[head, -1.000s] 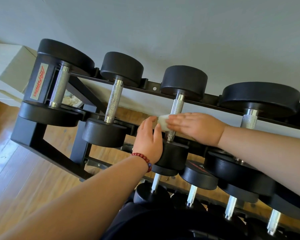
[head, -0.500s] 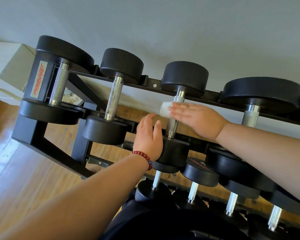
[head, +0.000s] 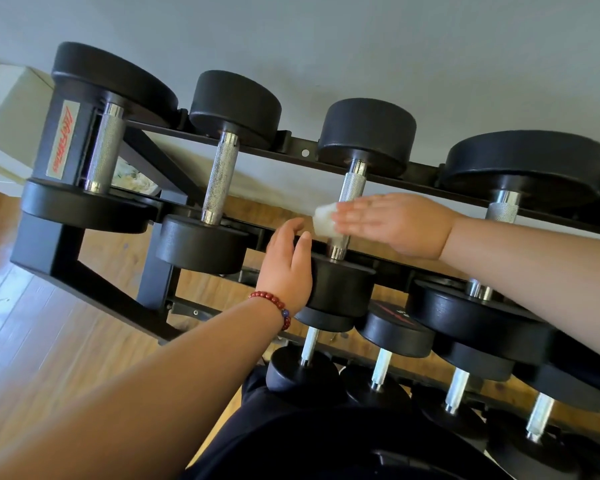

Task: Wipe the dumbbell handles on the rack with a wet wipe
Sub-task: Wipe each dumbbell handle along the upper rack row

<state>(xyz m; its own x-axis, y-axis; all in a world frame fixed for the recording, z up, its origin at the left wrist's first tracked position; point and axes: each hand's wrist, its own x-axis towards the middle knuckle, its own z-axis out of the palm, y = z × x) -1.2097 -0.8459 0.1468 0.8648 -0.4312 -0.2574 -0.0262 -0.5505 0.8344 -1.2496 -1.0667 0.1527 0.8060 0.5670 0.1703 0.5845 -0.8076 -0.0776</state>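
Your right hand (head: 395,221) presses one wipe (head: 323,220) on the third handle (head: 351,187) of four up top, fingers straight. Your left hand (head: 286,268) rests on its weight (head: 343,285), fingers loose.

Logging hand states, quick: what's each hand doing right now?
Left hand: open, resting against dumbbell head.
Right hand: open, pressing wet wipe on handle.

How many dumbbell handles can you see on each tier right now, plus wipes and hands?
knurled top-tier handles: 4
smooth lower-tier handles: 4
wet wipe: 1
hands, left hand and right hand: 2
Total: 11
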